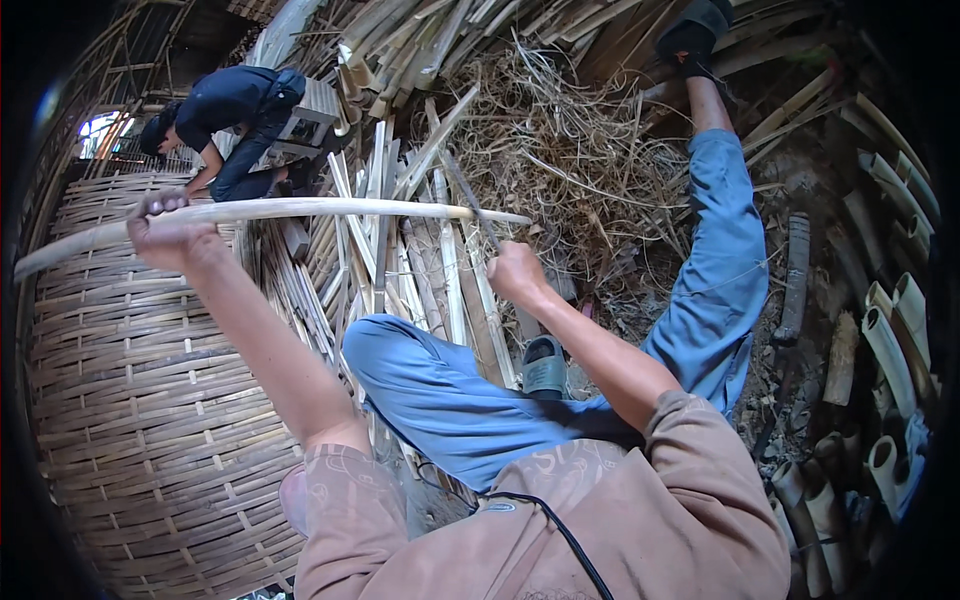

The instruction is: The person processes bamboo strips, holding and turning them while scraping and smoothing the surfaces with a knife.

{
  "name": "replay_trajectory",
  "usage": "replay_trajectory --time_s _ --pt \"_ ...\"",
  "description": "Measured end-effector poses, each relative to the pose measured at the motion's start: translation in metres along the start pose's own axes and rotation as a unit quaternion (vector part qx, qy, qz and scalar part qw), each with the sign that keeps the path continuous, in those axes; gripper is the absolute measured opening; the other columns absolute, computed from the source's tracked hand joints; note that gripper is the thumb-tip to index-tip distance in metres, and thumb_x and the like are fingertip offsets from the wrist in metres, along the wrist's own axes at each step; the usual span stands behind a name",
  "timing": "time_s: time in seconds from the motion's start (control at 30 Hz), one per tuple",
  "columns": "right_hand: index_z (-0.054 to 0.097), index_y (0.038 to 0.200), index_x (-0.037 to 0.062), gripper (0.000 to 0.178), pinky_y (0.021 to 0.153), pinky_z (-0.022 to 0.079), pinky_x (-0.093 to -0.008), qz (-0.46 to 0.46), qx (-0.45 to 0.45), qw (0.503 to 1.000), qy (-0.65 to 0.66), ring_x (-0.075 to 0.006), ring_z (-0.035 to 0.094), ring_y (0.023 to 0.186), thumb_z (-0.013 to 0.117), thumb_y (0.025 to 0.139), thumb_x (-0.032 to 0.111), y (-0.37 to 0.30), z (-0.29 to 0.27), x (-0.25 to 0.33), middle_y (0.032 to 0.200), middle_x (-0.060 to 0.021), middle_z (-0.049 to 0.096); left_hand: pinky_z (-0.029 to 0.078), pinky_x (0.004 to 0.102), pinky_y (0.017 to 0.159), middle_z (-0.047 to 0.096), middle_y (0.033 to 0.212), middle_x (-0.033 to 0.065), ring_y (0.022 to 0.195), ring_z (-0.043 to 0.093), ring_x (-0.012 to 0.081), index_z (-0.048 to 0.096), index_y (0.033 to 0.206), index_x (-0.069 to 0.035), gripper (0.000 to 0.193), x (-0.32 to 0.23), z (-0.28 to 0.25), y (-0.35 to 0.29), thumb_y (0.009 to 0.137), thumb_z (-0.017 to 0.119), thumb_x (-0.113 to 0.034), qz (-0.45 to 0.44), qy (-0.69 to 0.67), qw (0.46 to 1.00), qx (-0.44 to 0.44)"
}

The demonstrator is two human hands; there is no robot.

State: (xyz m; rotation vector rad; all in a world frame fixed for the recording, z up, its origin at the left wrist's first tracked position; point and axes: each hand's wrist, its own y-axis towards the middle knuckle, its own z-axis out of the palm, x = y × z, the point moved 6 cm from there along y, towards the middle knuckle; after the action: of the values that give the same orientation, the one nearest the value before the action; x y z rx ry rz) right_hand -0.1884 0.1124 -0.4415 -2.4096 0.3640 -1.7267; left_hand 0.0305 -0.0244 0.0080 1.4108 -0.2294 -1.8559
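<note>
A long, pale bamboo strip (330, 207) stretches across the upper middle, bowing slightly upward, its left end lying above a woven mat. My left hand (170, 235) is closed around the strip toward that end, arm stretched out. In my right hand (515, 271), a fist hides the handle of a long, dark-bladed knife (460, 182). The blade points up and to the left, crossing the strip near its right end. Whether its edge bites into the bamboo I cannot tell.
A woven bamboo mat (130, 390) covers the left side. Another person (240, 105) bends over it at the upper left. Curly shavings (590, 170) heap ahead of me, beside split strips (395, 260). Several bamboo tubes (885, 345) line the right. My blue-trousered legs (715, 250) spread wide.
</note>
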Motion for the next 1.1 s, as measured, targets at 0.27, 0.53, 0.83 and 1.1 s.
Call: replay_trajectory --time_s 0.27,0.53,0.83,1.1 --pt "0.064 0.088 -0.0053 0.019 0.071 0.056 -0.0527 -0.059 -0.02 0.997 0.038 -0.0452 0.068 0.071 0.057 0.089 0.013 -0.012 0.007 0.029 0.072 -0.0279 0.066 0.029 0.0306 0.052 0.034 0.059 0.0004 0.051 0.035 0.0143 0.034 0.063 -0.014 0.021 -0.008 -0.003 -0.008 0.078 0.05 -0.011 0.042 0.025 0.998 -0.051" --pt "0.066 0.089 -0.0079 0.021 0.074 0.057 -0.0523 -0.038 0.008 0.999 -0.012 -0.0437 0.07 0.072 0.057 0.089 0.011 -0.017 0.0 0.027 0.074 -0.0294 0.067 0.028 0.0317 0.05 0.032 0.061 0.0006 0.05 0.032 0.0139 0.032 0.065 -0.014 0.023 -0.019 -0.026 -0.014 0.08 0.048 -0.008 0.065 0.058 0.992 -0.094" --pt "0.067 0.092 -0.0068 0.021 0.082 0.056 -0.0526 -0.046 0.014 0.998 -0.045 -0.0471 0.07 0.087 0.059 0.087 0.012 -0.016 0.005 0.052 0.084 -0.0333 0.068 0.029 0.0322 0.049 0.035 0.062 0.0011 0.05 0.033 0.0143 0.031 0.064 -0.012 0.025 -0.027 -0.029 -0.026 0.079 0.048 -0.002 0.08 0.065 0.985 -0.138" --pt "0.068 0.093 -0.0068 0.02 0.082 0.057 -0.0507 -0.006 0.022 0.999 -0.042 -0.0451 0.07 0.083 0.057 0.088 0.009 -0.006 0.002 0.055 0.082 -0.0313 0.068 0.028 0.0327 0.046 0.037 0.062 0.002 0.05 0.037 0.0148 0.035 0.063 -0.009 0.023 -0.031 -0.037 -0.029 0.077 0.052 0.0 0.09 0.055 0.98 -0.171"
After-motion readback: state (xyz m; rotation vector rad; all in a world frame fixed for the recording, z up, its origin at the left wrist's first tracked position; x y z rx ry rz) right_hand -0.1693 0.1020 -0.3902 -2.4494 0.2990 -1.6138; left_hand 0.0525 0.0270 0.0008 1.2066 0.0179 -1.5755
